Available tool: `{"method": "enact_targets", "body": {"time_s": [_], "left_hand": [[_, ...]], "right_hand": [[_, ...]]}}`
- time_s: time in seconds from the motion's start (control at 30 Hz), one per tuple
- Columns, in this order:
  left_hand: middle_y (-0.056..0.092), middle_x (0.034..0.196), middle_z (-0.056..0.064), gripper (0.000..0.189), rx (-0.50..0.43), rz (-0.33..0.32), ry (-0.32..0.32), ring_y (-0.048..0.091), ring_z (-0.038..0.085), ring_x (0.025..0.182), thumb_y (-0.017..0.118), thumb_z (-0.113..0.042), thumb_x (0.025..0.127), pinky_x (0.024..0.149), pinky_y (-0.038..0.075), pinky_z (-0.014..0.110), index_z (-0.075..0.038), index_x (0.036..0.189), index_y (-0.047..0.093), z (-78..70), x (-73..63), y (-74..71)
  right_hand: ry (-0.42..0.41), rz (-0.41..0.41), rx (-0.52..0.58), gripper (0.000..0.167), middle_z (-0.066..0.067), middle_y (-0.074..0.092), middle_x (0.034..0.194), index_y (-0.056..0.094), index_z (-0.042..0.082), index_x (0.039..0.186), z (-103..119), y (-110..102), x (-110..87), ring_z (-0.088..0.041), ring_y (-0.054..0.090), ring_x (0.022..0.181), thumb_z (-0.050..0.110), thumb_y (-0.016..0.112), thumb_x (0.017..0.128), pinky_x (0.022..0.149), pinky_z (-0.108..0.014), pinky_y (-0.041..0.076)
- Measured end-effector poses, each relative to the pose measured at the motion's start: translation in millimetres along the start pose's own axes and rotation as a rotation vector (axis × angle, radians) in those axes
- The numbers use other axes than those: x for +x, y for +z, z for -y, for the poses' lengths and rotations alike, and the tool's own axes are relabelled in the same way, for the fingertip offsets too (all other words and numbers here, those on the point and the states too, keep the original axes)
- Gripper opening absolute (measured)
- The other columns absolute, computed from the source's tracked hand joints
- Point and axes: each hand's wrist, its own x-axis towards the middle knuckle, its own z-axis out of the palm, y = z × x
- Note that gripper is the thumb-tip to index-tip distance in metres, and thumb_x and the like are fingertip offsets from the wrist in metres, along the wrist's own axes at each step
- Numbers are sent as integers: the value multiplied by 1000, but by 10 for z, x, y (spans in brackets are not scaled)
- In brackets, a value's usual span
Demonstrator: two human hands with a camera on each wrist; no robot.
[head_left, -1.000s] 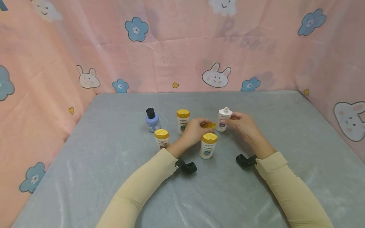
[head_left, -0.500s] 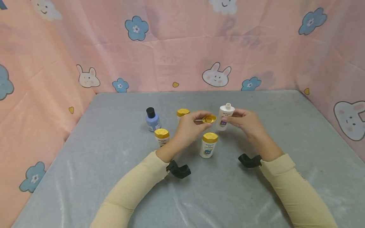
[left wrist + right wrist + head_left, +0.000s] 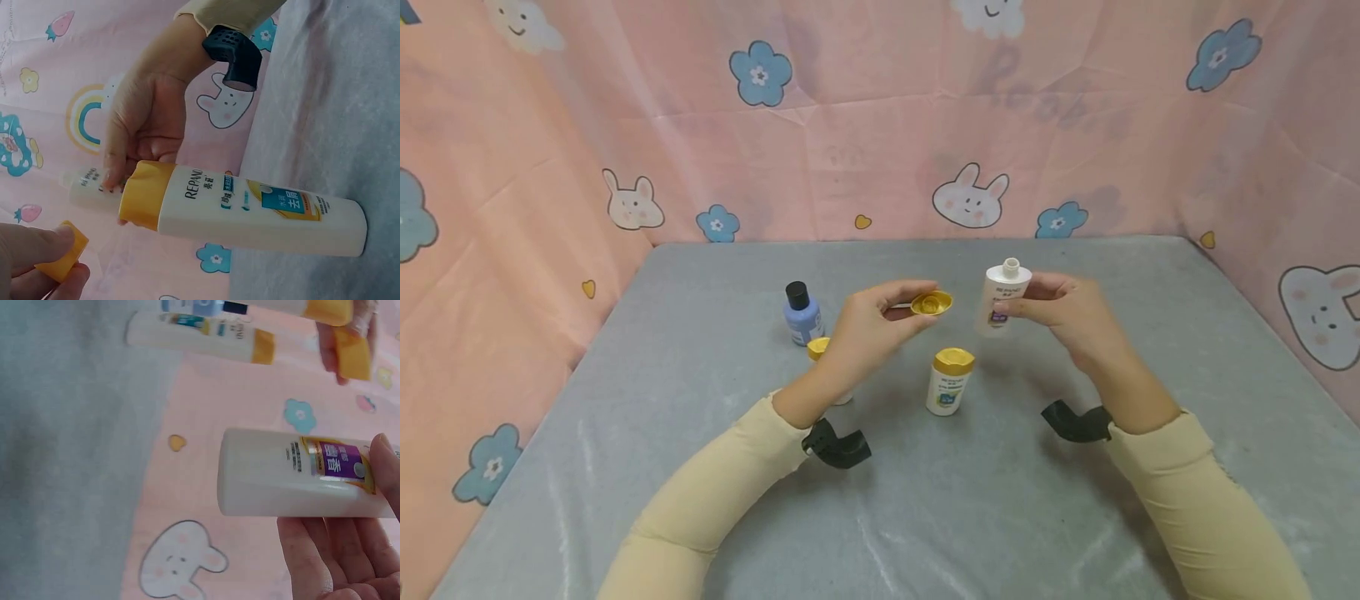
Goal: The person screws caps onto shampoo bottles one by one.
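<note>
Between thumb and fingers, my left hand [image 3: 865,337] pinches a yellow bottle cap [image 3: 932,303], its hollow underside toward the head camera. My right hand [image 3: 1078,321] grips a white shampoo bottle [image 3: 1000,290] with a purple label, upright and with its bare neck on top. The right wrist view shows this bottle's base [image 3: 250,475] lifted off the table. Cap and bottle are apart, with a gap between the hands. Below that gap stands a capped white shampoo bottle [image 3: 946,387] with a blue label, untouched.
A small blue bottle with a black lid [image 3: 803,318] stands at the left. Beside it, another yellow-capped bottle [image 3: 819,347] is partly covered by my left forearm. One more capped bottle [image 3: 200,334] shows in the right wrist view. A pink patterned curtain [image 3: 850,133] surrounds the grey table [image 3: 722,283].
My right hand has raised the uncapped bottle off the table and slightly right. My left hand has lifted the cap and drawn it left, covering the far yellow-capped bottle in the head view.
</note>
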Motion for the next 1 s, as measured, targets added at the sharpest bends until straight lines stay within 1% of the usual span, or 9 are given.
{"method": "enact_targets", "body": {"time_s": [0.13,0.3,0.43,0.6,0.73,0.87,1.0], "left_hand": [[71,123,1,36,-4,-6,-11,71,16,105,77,-11,87,85,60,23,-15,122,71,10,-40,-74],[71,121,1,34,3,-17,-25,71,13,103,76,-11,88,85,60,24,-16,121,71,19,-70,-173],[71,122,1,34,16,-29,-19,72,13,103,76,-10,88,85,60,24,-16,121,72,13,-89,-234],[70,123,2,35,28,-33,16,72,13,104,76,-10,88,87,59,22,-14,122,71,-10,-113,-274],[69,124,1,36,21,-38,32,71,14,105,76,-10,87,88,59,22,-13,122,71,-20,-140,-299],[69,125,2,36,9,-43,47,71,16,106,76,-8,87,90,58,22,-11,123,70,-20,-169,-326],[70,123,5,33,10,-51,62,70,17,109,76,-6,87,92,57,20,-8,119,69,-24,-197,-345]], "right_hand": [[-26,3,-7,60,30,68,90,60,0,133,57,-25,-48,2,62,100,29,80,85,114,-50,40],[-15,11,-48,61,25,69,96,62,3,133,127,-12,-97,-3,60,103,33,82,83,114,-56,38],[-17,26,-72,59,24,68,99,63,6,132,173,15,-130,-4,60,105,34,82,83,114,-56,39],[-40,45,-51,57,28,68,93,63,4,132,218,38,-167,0,62,102,31,80,85,113,-51,41],[-58,59,-29,56,29,69,94,61,2,133,244,63,-191,2,62,101,28,79,86,113,-50,41],[-79,67,-39,53,27,69,97,63,4,132,273,93,-228,1,63,102,28,78,88,108,-45,44],[-106,88,-77,50,26,70,101,64,8,132,297,133,-265,1,64,103,30,77,88,103,-38,45]]}}
